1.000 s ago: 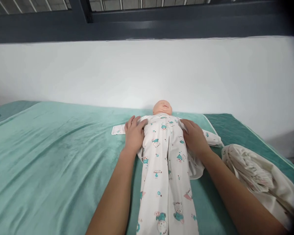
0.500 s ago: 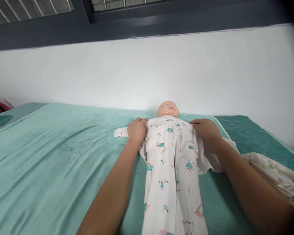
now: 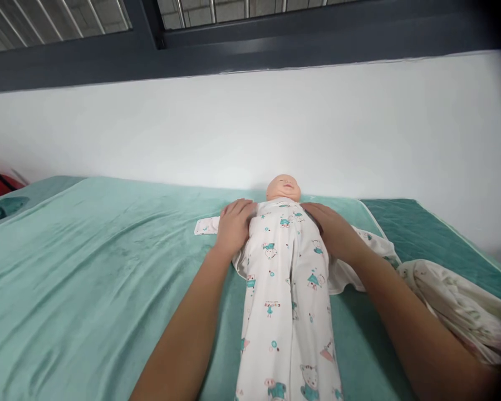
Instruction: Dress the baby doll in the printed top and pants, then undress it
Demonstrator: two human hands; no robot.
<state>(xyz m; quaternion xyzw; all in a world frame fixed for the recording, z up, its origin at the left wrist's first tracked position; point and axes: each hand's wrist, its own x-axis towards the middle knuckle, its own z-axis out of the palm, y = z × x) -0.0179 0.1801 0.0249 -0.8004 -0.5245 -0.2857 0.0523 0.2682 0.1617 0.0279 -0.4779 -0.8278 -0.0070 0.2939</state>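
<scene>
A baby doll [image 3: 283, 188] lies on its back, its head near the wall. White cloth printed with teal and pink animals, a baby garment [image 3: 271, 278], covers its body from the neck down. My left hand [image 3: 236, 225] rests on the doll's shoulder at the left, fingers stretched out over the cloth. Just past that hand a printed sleeve end [image 3: 206, 225] sticks out on the bed. Against the opposite shoulder lies my right hand [image 3: 332, 228], also flat with fingers extended. Loose white cloth [image 3: 346, 278] spreads beneath my right wrist.
A green bedsheet [image 3: 87, 278] with creases covers the bed. A crumpled white cloth [image 3: 455, 306] lies at the right, near a darker green quilted pad [image 3: 401, 223]. Behind stands a white wall [image 3: 183, 133] under a dark window frame [image 3: 250, 55]. Something red [image 3: 0, 186] is at the far left.
My right hand has moved inward from the cloth's edge and flattened against the doll's shoulder. My left hand stays at its shoulder. The view has shifted slightly.
</scene>
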